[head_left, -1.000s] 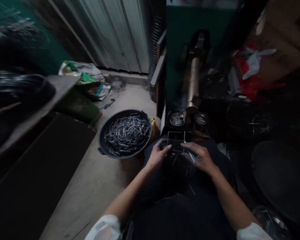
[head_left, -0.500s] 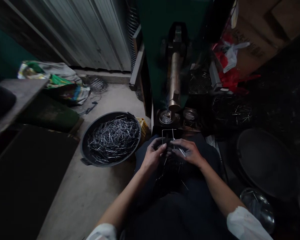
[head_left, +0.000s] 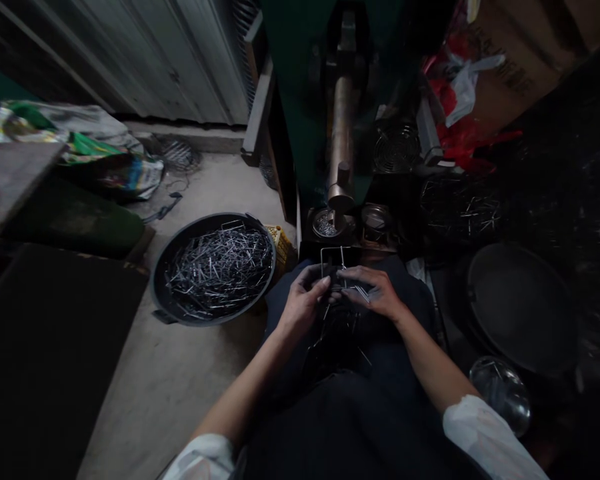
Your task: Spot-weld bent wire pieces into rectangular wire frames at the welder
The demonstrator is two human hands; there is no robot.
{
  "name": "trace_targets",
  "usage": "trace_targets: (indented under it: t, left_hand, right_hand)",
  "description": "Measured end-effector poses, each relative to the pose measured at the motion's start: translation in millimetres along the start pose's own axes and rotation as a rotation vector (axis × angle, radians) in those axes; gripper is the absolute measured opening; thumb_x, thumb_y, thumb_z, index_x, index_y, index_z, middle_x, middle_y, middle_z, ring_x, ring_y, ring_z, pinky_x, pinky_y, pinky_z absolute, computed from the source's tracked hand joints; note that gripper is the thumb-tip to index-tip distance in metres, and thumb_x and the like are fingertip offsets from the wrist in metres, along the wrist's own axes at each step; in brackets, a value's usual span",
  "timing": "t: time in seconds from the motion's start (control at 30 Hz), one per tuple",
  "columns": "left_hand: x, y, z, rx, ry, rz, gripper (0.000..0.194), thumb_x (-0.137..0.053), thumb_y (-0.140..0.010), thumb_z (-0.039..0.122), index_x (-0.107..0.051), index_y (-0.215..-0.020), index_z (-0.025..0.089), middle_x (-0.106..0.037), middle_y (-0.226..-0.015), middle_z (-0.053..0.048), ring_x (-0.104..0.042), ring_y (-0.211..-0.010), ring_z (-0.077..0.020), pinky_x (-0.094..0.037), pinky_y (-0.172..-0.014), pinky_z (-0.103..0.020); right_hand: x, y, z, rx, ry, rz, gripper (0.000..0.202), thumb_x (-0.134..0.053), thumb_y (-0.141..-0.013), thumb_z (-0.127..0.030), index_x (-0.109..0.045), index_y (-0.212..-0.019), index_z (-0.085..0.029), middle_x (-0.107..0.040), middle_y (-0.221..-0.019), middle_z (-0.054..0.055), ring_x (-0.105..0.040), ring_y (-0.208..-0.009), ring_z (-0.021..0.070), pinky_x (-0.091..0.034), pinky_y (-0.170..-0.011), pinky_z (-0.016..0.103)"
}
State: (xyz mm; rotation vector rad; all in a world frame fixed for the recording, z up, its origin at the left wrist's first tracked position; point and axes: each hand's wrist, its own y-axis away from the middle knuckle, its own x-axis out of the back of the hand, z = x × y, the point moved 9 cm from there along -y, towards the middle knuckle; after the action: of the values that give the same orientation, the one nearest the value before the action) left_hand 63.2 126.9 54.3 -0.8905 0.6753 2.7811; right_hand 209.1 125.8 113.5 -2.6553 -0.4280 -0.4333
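Note:
My left hand is closed, thumb against fingers, on the left leg of a bent wire frame that stands up above my hands. My right hand grips the frame's other side with thumb and fingertips. Several thin metal wires stick out from between my right fingers. Both hands are above my lap, where more loose wires lie on the dark cloth. Just beyond the wire frame is the machine's round metal ram, over a small dish of metal bits.
A dark basin heaped with bent wires stands at my left, beside a yellow crate. On the right are a dark round lid-like pan and a shiny metal bowl. A dark board fills the lower left.
The view has shifted, so the surroundings appear a little further left and higher. Both hands still hold the wire frame; the right fingers have moved slightly on it.

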Motion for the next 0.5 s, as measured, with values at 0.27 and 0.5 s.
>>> trace_targets:
  t: [0.27,0.5]
  left_hand:
    - [0.7,-2,-2,0.004,-0.001,0.005,0.052,-0.087,-0.072,0.028,-0.059,-0.115,0.017,-0.072,-0.091,-0.004,-0.070,-0.061,-0.0130,-0.058,-0.057,-0.021]
    - [-2.3,-3,-2,0.024,0.007,-0.005,0.053,-0.087,-0.072,0.029,-0.058,-0.114,0.016,-0.072,-0.086,-0.004,-0.070,-0.061,-0.0139,-0.058,-0.058,-0.021]
  right_hand:
    - [0,1,5,-0.017,-0.011,0.015,0.033,-0.073,-0.091,-0.029,-0.070,-0.124,-0.026,-0.072,-0.118,0.008,-0.069,-0.107,0.0223,-0.055,-0.095,0.035]
    - [0,0,11,-0.039,-0.069,0.023,0.033,-0.074,-0.090,-0.028,-0.071,-0.123,-0.027,-0.073,-0.117,0.007,-0.069,-0.108,0.0223,-0.055,-0.095,0.036]
